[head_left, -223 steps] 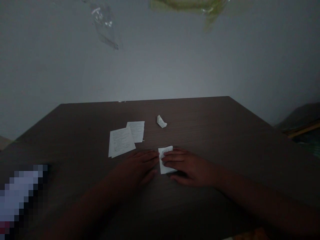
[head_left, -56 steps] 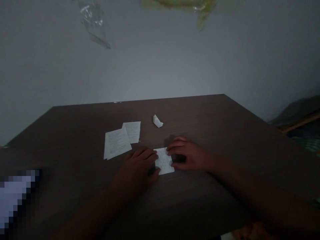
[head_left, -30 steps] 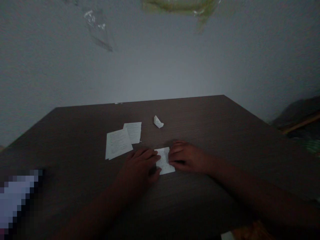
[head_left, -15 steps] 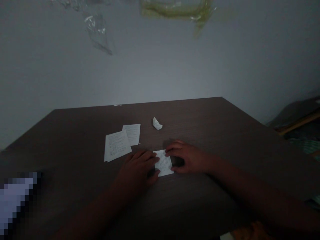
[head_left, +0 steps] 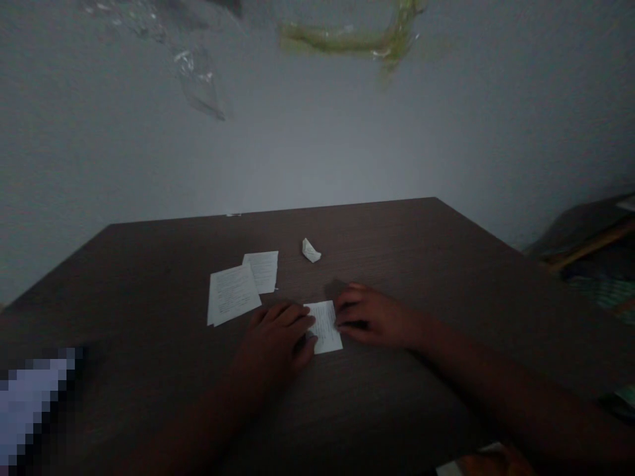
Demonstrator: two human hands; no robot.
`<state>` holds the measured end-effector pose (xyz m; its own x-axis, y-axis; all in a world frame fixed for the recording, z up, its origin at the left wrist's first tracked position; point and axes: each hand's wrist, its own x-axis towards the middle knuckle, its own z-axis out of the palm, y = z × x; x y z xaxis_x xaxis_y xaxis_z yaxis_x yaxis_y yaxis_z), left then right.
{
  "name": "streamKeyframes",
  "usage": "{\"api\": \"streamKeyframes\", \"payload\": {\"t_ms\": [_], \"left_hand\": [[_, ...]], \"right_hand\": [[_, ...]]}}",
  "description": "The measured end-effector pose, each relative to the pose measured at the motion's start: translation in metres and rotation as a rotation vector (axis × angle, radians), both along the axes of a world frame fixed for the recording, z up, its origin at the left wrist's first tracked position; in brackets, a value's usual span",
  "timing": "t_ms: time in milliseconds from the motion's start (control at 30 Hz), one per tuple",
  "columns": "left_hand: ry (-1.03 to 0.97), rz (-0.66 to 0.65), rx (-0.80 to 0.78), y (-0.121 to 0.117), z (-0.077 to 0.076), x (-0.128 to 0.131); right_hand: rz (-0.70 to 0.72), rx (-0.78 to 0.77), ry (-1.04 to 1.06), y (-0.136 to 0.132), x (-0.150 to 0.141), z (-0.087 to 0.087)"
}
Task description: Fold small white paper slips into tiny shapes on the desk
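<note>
A small printed sheet of paper [head_left: 325, 328] lies flat on the dark wooden table [head_left: 387, 403]. My left hand [head_left: 278, 334] holds down its left edge, thumb and fingertips resting on it with a gap between them. At the right edge, my right hand [head_left: 372, 314] has its fingers curled in and the thumb drawn close to them, gripping the paper's side; the fingertips are dim. Beyond my hands sits a small folded piece of paper [head_left: 311, 251]. More printed sheets [head_left: 233, 294] overlap to the left of my left hand.
A pale wall [head_left: 317, 145] rises behind the table, with yellowish tape [head_left: 342, 43] and clear plastic [head_left: 198, 82] stuck to it. A pixelated light object [head_left: 34, 393] is at the left. Dark items with a wooden edge [head_left: 590, 251] stand beyond the table's right side.
My right hand has slid slightly right, from the top of the sheet to its edge, and its thumb and fingers have come closer together. The left hand stays put. The view has tipped up slightly.
</note>
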<state>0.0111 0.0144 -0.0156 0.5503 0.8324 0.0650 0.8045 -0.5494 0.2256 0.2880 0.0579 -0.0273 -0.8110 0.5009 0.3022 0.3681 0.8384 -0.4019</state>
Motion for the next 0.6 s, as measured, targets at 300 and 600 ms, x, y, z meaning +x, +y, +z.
{"api": "streamKeyframes", "payload": {"t_ms": [300,600], "left_hand": [[0.026,0.031,-0.023,-0.001,0.000,0.004],[0.039,0.040,0.003,0.001,0.000,0.004]], "right_hand": [[-0.181,0.025,-0.150,0.004,-0.008,-0.006],[-0.381,0.045,-0.163,0.016,-0.014,-0.014]]}}
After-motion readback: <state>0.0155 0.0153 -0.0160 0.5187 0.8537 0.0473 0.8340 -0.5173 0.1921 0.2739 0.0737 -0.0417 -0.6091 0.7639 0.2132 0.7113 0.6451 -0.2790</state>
